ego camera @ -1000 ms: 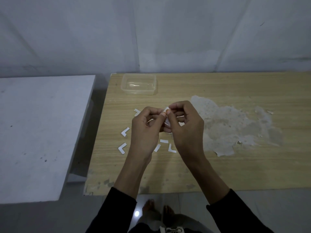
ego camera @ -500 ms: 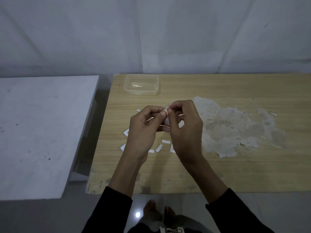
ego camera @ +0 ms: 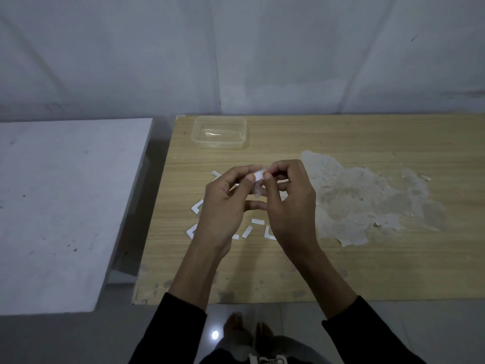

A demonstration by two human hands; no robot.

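Observation:
Both hands are raised together above the wooden table [ego camera: 341,271]. My left hand [ego camera: 225,206] and my right hand [ego camera: 288,203] pinch a small white piece [ego camera: 258,176] between thumbs and forefingers; most of it is hidden by the fingers. Under the hands, several small white L-shaped and straight pieces lie on the table, such as one L-shaped piece [ego camera: 196,207] at the left, another [ego camera: 191,230] nearer me, and a straight strip [ego camera: 257,221] between my wrists.
An empty clear plastic container [ego camera: 219,132] stands at the table's far left corner. A large patch of peeled, grey surface [ego camera: 367,198] spreads right of my hands. A white surface [ego camera: 57,206] sits left of the table across a gap.
The hands have stayed together on the small white piece with only slight finger shifts. The camera has tipped slightly, so the table sits a little lower in view.

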